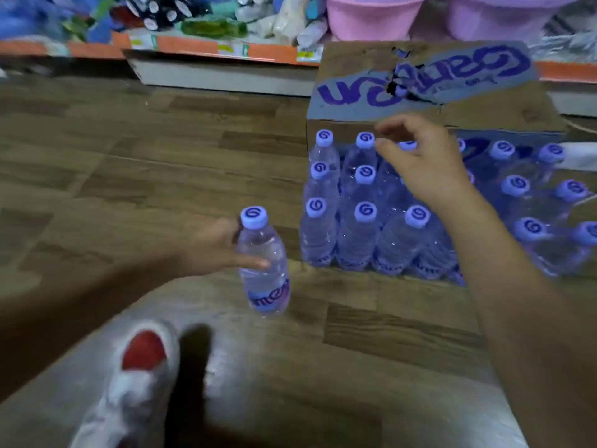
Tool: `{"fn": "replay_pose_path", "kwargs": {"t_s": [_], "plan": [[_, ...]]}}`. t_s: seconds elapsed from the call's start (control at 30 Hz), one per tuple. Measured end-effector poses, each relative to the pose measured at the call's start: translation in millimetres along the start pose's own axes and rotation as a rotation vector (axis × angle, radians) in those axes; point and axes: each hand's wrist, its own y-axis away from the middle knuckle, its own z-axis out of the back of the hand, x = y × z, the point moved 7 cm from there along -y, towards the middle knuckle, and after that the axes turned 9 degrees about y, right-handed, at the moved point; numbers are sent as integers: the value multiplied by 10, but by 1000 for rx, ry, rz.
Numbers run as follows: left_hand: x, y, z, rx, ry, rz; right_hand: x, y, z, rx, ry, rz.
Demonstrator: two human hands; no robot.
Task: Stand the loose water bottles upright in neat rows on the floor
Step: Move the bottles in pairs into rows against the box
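Note:
A clear water bottle (pixel 263 266) with a purple cap and label stands upright on the wooden floor, apart from the others. My left hand (pixel 214 247) grips its upper body from the left. To the right, several matching bottles (pixel 361 221) stand upright in rows on the floor. My right hand (pixel 420 160) hovers over those rows with fingers curled and apart, holding nothing. It hides some caps beneath it.
A cardboard box (pixel 436 82) with purple lettering stands right behind the rows. Store shelves (pixel 193 46) with goods and pink tubs (pixel 371 14) line the back. My white and red shoe (pixel 135 373) rests on the floor (pixel 129 163) near the bottom left.

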Motion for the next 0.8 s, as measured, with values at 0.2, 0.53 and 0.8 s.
{"fn": "replay_pose_path", "kwargs": {"t_s": [0.2, 0.53, 0.8], "plan": [[-200, -176, -730, -102, 0, -72, -111, 1061, 133, -206, -119, -12], [-132, -312, -796, -240, 114, -166, 252, 1086, 189, -37, 274, 64], [51, -413, -859, -213, 221, -153, 50, 756, -95, 67, 446, -82]]}}
